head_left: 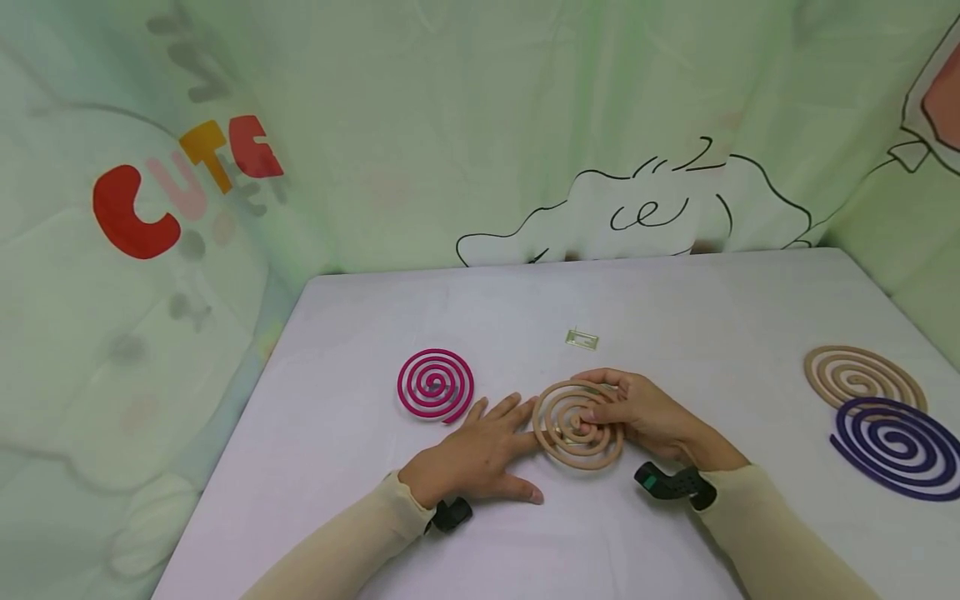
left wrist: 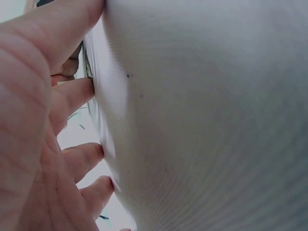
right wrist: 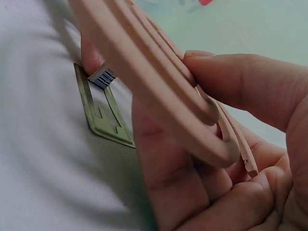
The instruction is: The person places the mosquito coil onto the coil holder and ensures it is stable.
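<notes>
My right hand (head_left: 648, 408) pinches a tan mosquito coil (head_left: 576, 422), thumb near its centre and other fingers behind it. Tilted in the right wrist view, the coil (right wrist: 159, 96) hangs above a small metal coil stand (right wrist: 101, 132) that lies on the cloth. A raised prong of this stand points toward the coil; the coil hides part of it. My left hand (head_left: 483, 454) rests on the table with its fingers spread. One left fingertip touches the stand's end. In the left wrist view, the left fingertips (left wrist: 84, 156) press against the white cloth.
A pink mosquito coil (head_left: 435, 384) lies left of the hands. A second metal stand (head_left: 582, 340) lies farther back. At the right, a purple coil (head_left: 896, 442) overlaps another tan coil (head_left: 855, 375). A printed curtain (head_left: 420, 142) hangs behind the white-covered table (head_left: 330, 367).
</notes>
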Motion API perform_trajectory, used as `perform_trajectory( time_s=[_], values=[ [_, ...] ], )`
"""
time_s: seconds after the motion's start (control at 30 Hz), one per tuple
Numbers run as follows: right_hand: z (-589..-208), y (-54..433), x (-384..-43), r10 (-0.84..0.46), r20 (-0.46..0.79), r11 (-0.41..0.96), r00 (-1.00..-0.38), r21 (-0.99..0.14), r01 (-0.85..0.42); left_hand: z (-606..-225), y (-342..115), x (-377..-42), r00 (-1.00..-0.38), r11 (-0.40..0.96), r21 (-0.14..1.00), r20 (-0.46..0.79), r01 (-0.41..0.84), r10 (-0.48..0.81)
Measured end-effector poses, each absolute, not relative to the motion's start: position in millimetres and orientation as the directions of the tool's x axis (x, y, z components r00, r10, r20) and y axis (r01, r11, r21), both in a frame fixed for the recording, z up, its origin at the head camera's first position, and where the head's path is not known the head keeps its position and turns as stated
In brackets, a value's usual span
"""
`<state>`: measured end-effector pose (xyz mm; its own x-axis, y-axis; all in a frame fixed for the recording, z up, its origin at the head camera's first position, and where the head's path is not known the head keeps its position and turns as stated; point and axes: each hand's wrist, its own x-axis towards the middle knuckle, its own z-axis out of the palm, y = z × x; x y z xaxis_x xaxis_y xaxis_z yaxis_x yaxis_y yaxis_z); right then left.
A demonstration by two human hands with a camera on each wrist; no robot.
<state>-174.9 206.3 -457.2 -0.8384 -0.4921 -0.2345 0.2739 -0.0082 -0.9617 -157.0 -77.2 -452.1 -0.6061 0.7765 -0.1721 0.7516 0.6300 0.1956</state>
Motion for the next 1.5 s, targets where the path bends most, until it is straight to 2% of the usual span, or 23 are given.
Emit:
perform_trajectory(
  time_s=[1.5],
  values=[
    [-460, 193, -179, -0.516, -0.245, -0.041, -0.821, -0.950, 0.310, -450, -75, -157, -0.606, 0.653, 0.181, -0.257, 0.735, 0.753]
  ],
)
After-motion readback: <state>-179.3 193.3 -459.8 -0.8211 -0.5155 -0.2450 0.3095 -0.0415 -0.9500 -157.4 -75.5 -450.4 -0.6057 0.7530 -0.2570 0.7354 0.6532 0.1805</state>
